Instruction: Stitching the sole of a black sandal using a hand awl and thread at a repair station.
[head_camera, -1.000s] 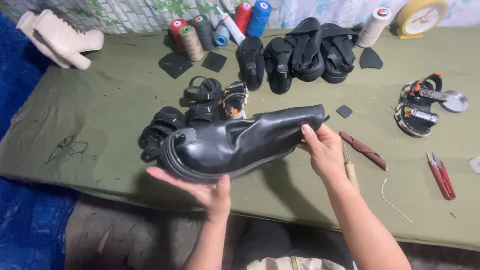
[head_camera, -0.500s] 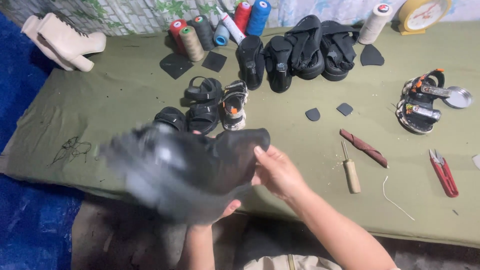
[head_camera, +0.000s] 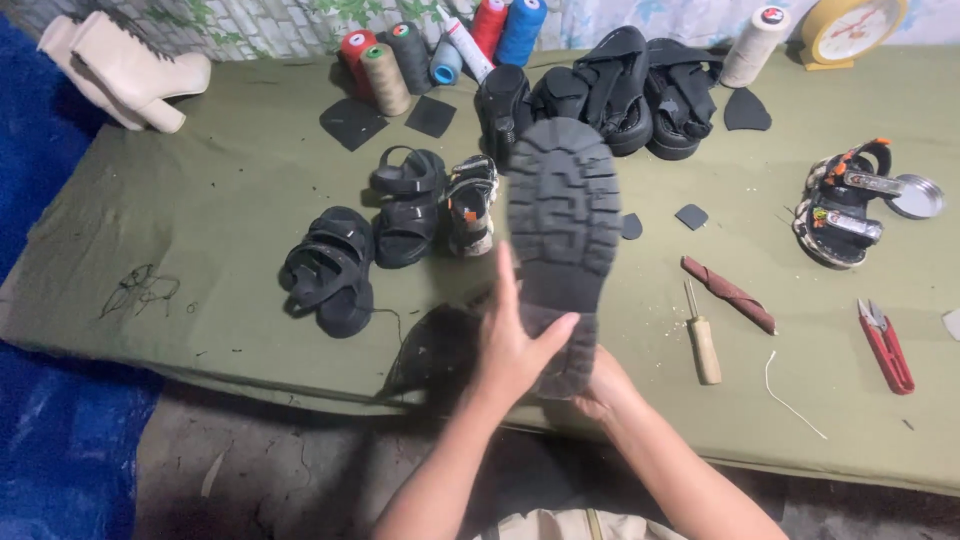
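The person is holding a black boot upside down above the near edge of the green-covered table, its lugged sole facing the camera and its toe pointing away. The left hand is lying open and flat against the heel end of the sole, fingers spread, thumb angling toward the right. The right hand is sitting beneath the heel, mostly hidden by the boot; its grip cannot be told from this view. The boot's dark upper is hanging below the sole at the left. Just beyond the boot, small black sandals are lying in a loose group. To the right of the boot, a wooden-handled awl and a brown-wrapped knife are resting on the cloth, with red snips farther right. Thread spools are standing along the far edge, and a pair of cream heeled boots is sitting at the far left corner.
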